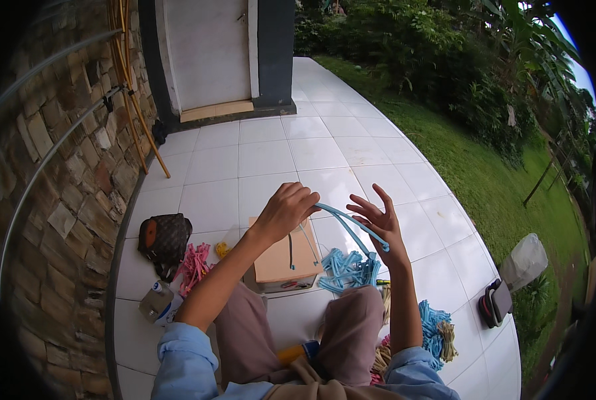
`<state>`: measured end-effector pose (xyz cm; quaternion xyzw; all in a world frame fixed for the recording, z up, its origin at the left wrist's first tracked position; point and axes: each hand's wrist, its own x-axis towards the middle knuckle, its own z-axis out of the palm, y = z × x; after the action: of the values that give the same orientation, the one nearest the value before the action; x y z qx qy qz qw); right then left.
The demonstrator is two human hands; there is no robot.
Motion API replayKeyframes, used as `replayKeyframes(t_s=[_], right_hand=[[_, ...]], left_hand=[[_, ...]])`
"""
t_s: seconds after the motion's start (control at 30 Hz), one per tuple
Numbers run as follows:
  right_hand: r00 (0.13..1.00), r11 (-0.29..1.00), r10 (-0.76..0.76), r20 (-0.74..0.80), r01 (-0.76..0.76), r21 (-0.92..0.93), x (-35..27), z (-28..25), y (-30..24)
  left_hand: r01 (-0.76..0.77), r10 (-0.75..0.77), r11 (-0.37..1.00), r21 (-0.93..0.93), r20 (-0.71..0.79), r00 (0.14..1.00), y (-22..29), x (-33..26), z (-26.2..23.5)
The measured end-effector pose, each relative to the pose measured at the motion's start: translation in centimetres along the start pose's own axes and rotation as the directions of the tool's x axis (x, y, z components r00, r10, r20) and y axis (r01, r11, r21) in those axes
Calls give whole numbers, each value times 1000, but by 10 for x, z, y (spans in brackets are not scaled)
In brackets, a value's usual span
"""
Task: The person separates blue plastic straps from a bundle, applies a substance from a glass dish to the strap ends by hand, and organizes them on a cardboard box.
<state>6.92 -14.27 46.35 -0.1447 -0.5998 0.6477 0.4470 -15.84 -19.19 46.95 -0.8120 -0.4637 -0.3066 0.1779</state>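
While hands [334, 217] stretch blue cord [351, 230], tan box [284, 257] below

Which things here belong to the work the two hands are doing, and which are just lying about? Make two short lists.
In the work:
- light blue strip, pinched by the left hand and looped over the right hand
- pile of blue strips
- cardboard box

Lying about:
- brown bag
- pink strips
- plastic bottle
- sandals
- yellow poles against the stone wall

glossy floor tiles [264, 157], rough stone wall [58, 200]
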Motion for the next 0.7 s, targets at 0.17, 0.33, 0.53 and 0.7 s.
replayKeyframes(t_s=[0.17, 0.33, 0.53, 0.7], right_hand=[[986, 995, -96, -135, 96, -2, -53, 28, -18], [946, 975, -22, -323, 92, 201, -76, 35, -15], [959, 945, -52, -279, 137, 296, -86, 60, 2], [957, 998, 39, -288, -22, 62, -77, 82, 29]], left_hand=[[320, -335, 937, -139, -96, 937, 59, -24, -5], [568, -595, 713, -410, 74, 800, 98, -43, 0], [683, -758, 402, -610, 196, 622, 121, -59, 24], [520, -831, 178, -836, 155, 534, 147, -61, 43]])
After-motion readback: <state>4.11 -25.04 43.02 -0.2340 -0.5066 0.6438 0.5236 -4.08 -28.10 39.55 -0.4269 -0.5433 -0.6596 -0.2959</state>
